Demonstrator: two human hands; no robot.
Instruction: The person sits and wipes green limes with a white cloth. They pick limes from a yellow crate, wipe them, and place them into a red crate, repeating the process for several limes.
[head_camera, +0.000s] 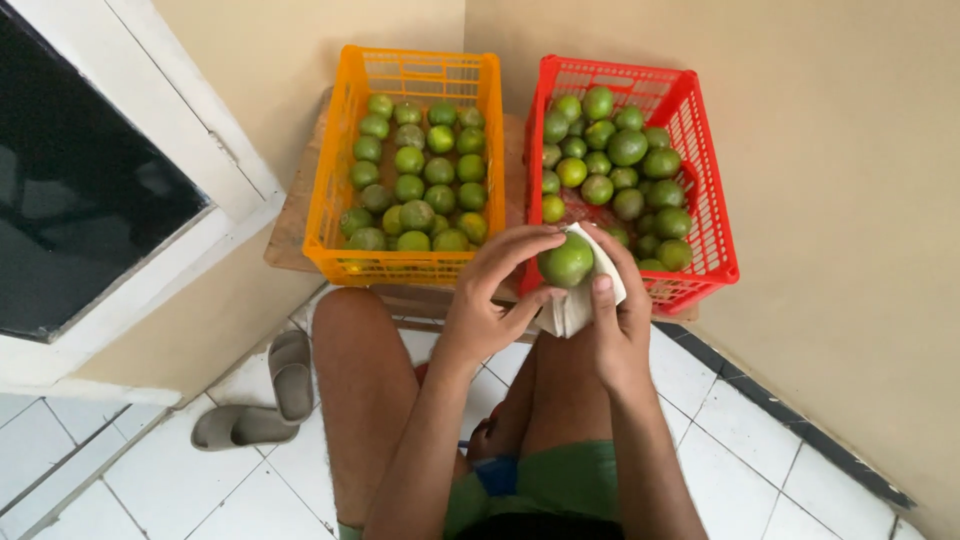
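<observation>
A round green lime (567, 261) sits between both of my hands, in front of the two baskets. My left hand (492, 291) grips the lime from the left with fingers curled over its top. My right hand (612, 310) holds a white cloth (580, 296) pressed against the lime's right and underside. An orange plastic basket (334, 180) at the left holds several green limes in neat rows. A red plastic basket (708, 180) at the right holds several more limes in a loose heap.
Both baskets rest on a low wooden board (292, 225) against a beige wall corner. My bare knees are below my hands. A pair of grey slippers (268, 398) lies on the white tiled floor at left. A dark window with a white frame (170, 130) is at far left.
</observation>
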